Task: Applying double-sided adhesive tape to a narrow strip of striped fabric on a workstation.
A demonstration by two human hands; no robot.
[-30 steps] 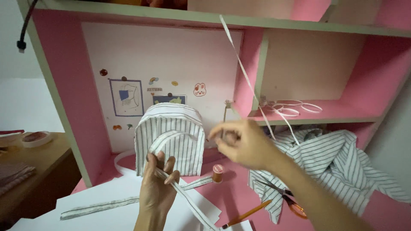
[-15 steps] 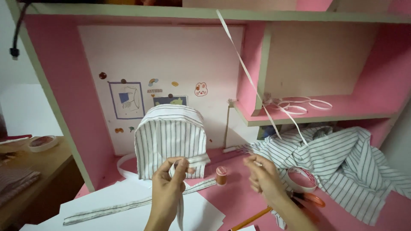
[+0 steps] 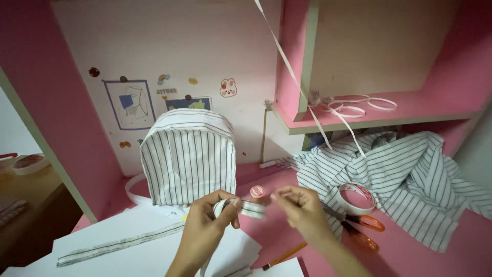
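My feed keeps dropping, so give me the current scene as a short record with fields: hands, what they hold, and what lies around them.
left hand: fingers pinch a striped fabric strip, looped near the thumb
right hand: fingers pinch the strip's other end
behind hands: small striped fabric backpack, upright on the pink desk
under left hand: white paper sheets with a long striped strip lying on them
right of hands: tape roll, orange-handled scissors, heap of striped cloth
near front edge: pencil
shelf: white ribbon coiled, one strand running upward
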